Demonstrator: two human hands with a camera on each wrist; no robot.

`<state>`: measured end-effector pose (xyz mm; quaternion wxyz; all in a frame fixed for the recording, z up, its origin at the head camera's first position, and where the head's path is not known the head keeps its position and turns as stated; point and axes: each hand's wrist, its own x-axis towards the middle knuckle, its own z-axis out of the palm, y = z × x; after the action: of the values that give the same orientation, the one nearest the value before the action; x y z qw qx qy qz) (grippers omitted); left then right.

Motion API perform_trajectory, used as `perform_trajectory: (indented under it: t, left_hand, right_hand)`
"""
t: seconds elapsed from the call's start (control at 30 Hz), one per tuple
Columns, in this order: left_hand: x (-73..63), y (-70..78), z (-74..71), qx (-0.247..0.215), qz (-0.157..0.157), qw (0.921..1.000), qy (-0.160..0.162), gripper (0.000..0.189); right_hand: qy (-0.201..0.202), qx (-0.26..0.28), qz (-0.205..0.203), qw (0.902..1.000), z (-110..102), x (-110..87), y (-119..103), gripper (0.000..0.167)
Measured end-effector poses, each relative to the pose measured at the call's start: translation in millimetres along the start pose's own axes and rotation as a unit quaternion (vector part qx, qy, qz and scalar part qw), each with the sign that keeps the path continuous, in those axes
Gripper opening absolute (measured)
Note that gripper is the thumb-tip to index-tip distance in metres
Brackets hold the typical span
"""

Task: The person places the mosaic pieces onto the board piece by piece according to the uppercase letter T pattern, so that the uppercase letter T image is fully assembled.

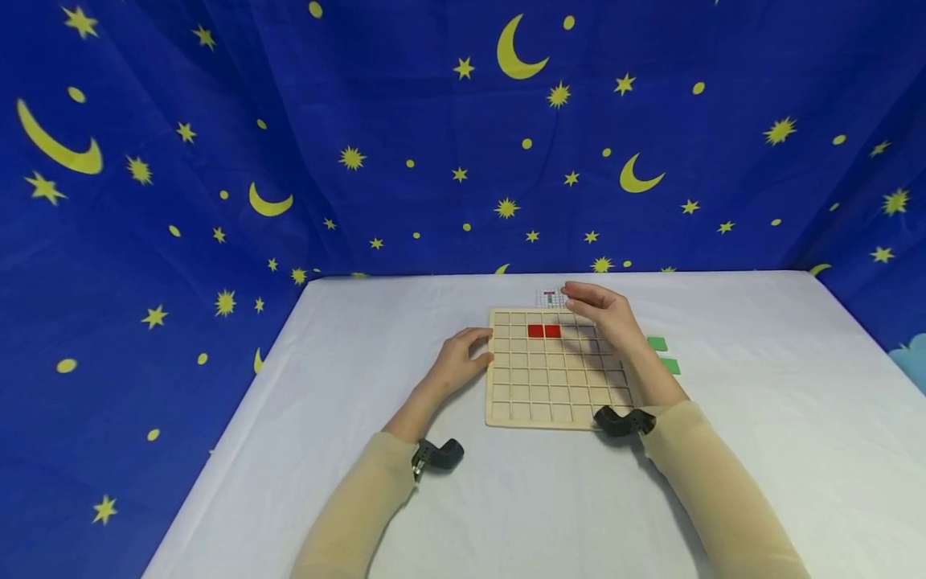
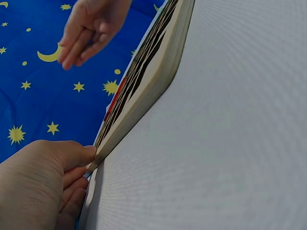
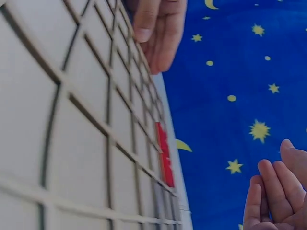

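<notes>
A square wooden grid board [image 1: 548, 426] lies on the table. Two red square tiles, a left one [image 1: 535, 330] and a right one [image 1: 553, 331], sit side by side in its second row from the far edge. At the board's left edge, my left hand [image 1: 456, 359] holds the rim, with thumb and fingertips against it. Above the board's far right part hovers my right hand [image 1: 608, 318], its thumb and fingers apart and nothing visible between them. Beyond the board, partly behind that hand, is a small printed grid card [image 1: 550, 298] with a coloured T-like pattern.
Right of the board, partly hidden by my right forearm, lie green tiles, a farther one [image 1: 657, 343] and a nearer one [image 1: 671, 367]. White cloth [image 1: 405, 322] covers the table. A blue curtain [image 1: 434, 121] with moons and stars hangs behind and at both sides.
</notes>
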<state>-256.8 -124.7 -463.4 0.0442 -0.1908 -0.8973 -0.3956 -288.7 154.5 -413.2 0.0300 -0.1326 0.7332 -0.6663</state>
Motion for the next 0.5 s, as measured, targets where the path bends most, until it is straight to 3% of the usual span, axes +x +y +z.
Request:
perform_trajectory:
  t: [0.3,0.5]
  left_hand:
    - [0.9,-2.0,1.3,0.004,0.004,1.0000,0.001,0.044]
    - [0.5,-2.5,0.8,0.008,0.010,0.9999,0.003,0.044]
  right_hand:
    - [0.046,0.010,0.001,0.9989,-31,-10.7,-8,0.047]
    - [0.066,0.029,-0.011,0.9973,-63,-22.5,4,0.044]
